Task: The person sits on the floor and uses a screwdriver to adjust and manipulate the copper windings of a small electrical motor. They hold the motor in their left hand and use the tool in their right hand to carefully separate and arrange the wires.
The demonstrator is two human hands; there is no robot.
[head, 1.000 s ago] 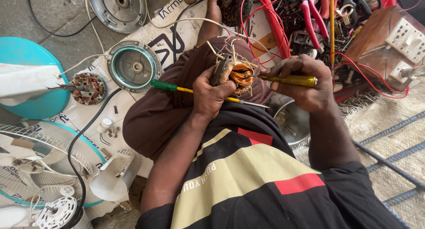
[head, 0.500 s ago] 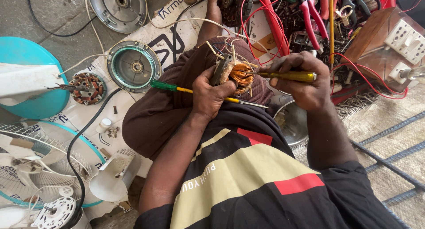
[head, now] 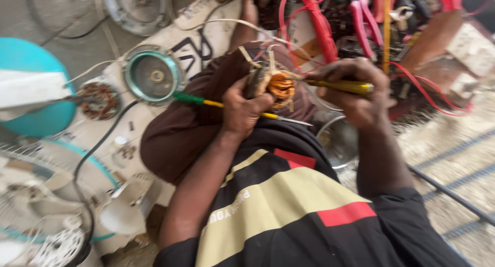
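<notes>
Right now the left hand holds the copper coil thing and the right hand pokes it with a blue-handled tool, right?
Not quite. The tool in the right hand has a yellow handle, not blue, as the head view shows. The left hand does hold the copper coil.

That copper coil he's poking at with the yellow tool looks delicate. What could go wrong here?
Two risks, I think. The yellow-handled tool in the right hand points at the copper winding; a slip might nick the thin wire or jab the left hand holding it. That left hand also pins a green-and-yellow screwdriver across the lap, whose metal tip points toward the right forearm.
</notes>
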